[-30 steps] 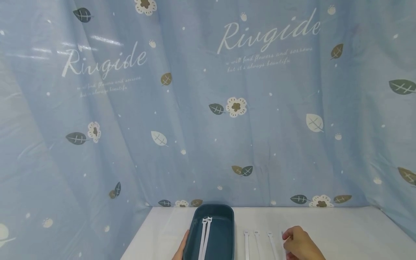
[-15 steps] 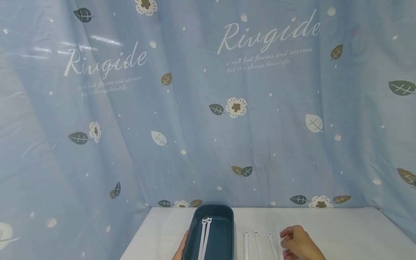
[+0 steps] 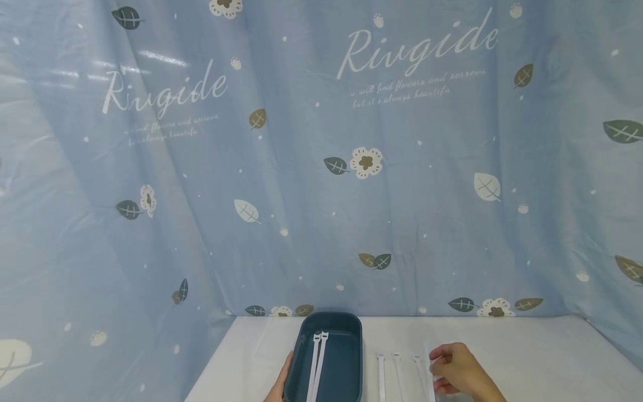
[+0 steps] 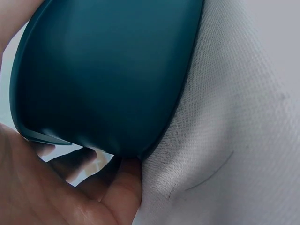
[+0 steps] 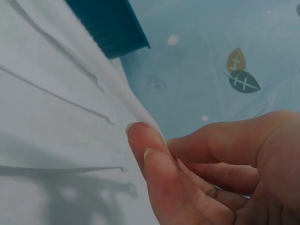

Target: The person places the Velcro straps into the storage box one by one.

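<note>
My left hand (image 3: 281,381) holds the dark teal tray (image 3: 358,357) at its left side. In the left wrist view, the fingers bend round the lower end of the tray's wall (image 4: 108,79). Two white strap ties (image 3: 315,363) with slotted heads lie side by side inside the tray. My right hand (image 3: 464,371) pinches a white strap (image 5: 126,98) between thumb and fingertips, and the strap stands raised above the table. Left of this hand, three more white strap ties (image 3: 381,375) lie roughly parallel on the table.
The white cloth-covered table (image 3: 547,357) extends right of my right hand. A blue patterned curtain (image 3: 301,167) hangs along the table's back edge and both sides.
My right hand has shifted slightly left, and the strap it pinches has come up and left, closer to the nearest lying tie. Tray and left hand stay in place.
</note>
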